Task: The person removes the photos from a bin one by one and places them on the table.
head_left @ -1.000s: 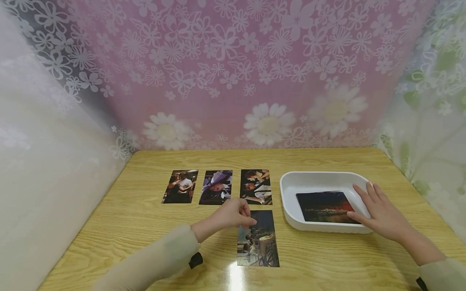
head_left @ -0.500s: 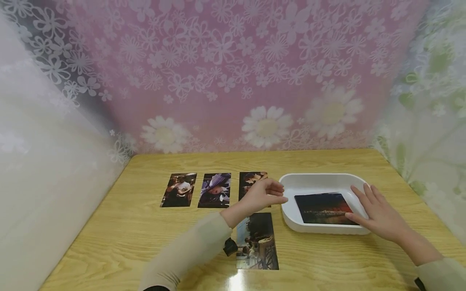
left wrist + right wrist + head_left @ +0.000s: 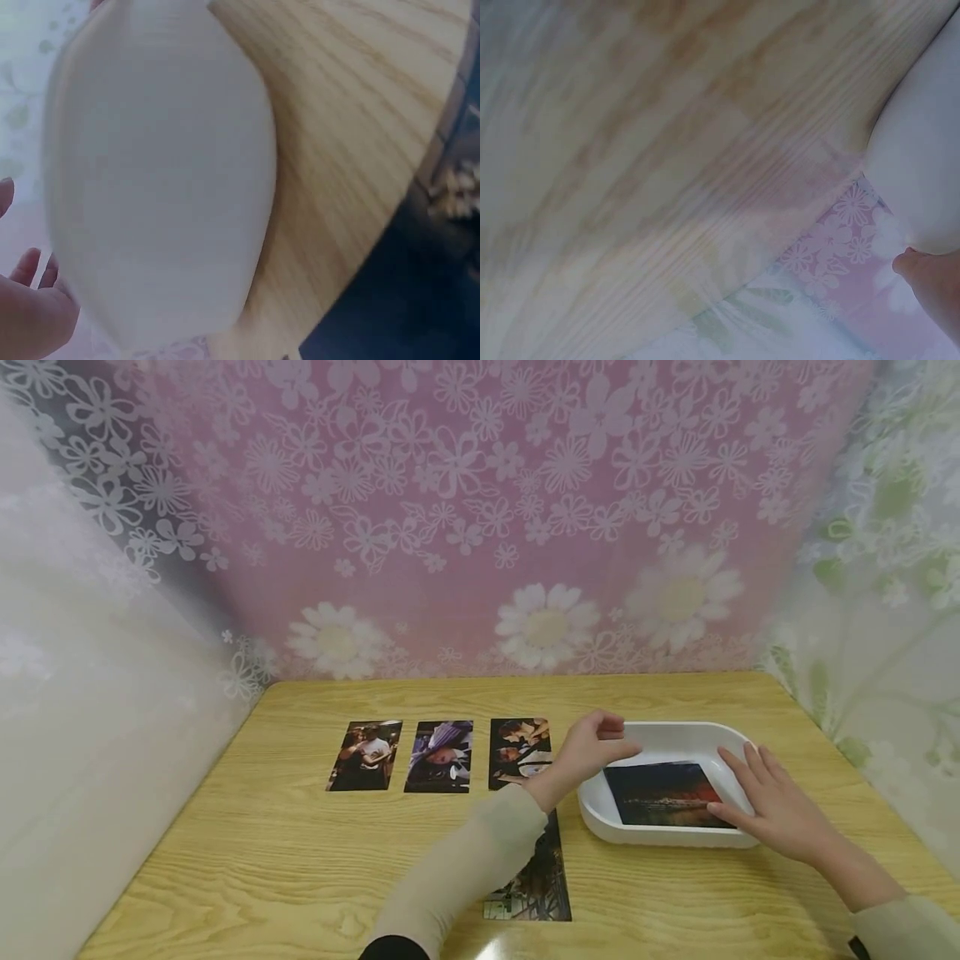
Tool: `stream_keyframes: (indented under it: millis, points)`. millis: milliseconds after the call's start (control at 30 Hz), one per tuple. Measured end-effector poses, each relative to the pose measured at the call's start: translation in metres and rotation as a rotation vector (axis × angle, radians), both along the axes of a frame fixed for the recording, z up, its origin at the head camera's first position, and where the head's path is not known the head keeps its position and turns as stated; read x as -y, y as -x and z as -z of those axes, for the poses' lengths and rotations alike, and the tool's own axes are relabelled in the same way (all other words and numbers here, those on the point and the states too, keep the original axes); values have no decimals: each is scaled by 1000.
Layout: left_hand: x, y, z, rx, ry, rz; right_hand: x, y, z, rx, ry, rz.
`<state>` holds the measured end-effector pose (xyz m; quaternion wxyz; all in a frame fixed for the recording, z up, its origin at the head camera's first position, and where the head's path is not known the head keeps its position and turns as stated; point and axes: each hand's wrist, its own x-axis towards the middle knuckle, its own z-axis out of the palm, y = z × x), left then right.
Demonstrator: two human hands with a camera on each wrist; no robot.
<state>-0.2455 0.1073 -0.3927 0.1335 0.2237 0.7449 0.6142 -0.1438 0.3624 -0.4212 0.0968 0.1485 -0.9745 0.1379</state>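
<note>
My left hand (image 3: 588, 750) hovers at the left end of a white oval tray (image 3: 667, 837), its fingers loosely bent and nothing seen between them. Inside the tray lies a stack of photos (image 3: 660, 793), the top one a dark night scene with red sky. My right hand (image 3: 787, 810) rests at the tray's right end, fingers spread over the rim, thumb at the photos' right edge. In the left wrist view the outer wall of the tray (image 3: 165, 172) fills the middle, with part of the left hand (image 3: 34, 315) beside it. Only a fingertip of the right hand (image 3: 934, 289) shows in the right wrist view.
Three photos stand in a row on the wooden table (image 3: 300, 860): a dancing couple (image 3: 365, 756), a purple-hat portrait (image 3: 439, 757) and a pair of people (image 3: 517, 747). A fourth photo (image 3: 543, 881) lies nearer, partly under the left forearm. A flowered curtain (image 3: 450, 527) hangs behind.
My left hand has left the nearer photo, which stays on the table, and moved right and away to the tray's left end. My right hand has stayed at the tray.
</note>
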Motion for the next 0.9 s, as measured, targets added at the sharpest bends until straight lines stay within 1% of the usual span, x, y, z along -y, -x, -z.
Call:
stream_keyframes:
  millis: [67, 167, 300, 433, 500, 600, 667, 767, 900]
  points:
    - [-9, -2, 3, -62, 71, 25, 0, 0, 0, -3, -1, 4]
    - [-19, -4, 6, -181, 214, 58, 0, 0, 0, -1, -1, 10]
    - [-28, -6, 10, -325, 412, 95, 1, -1, 0, -2, 2, 14]
    - [-35, -9, 14, -454, 617, 125, 1, -1, -1, -5, 7, 12]
    - [-37, -11, 16, -500, 723, 135, 1, -1, -1, -5, 9, 10]
    - [-41, -13, 19, -545, 867, 142, 0, 0, 0, -9, 4, 9]
    - [-43, -14, 21, -556, 942, 147, 0, 0, 0, -11, 2, 10]
    - [-44, -16, 24, -550, 1033, 167, 0, 0, 1, -18, -2, 9]
    - [-44, -17, 28, -524, 1118, 207, 0, 1, 2, -28, -1, 6]
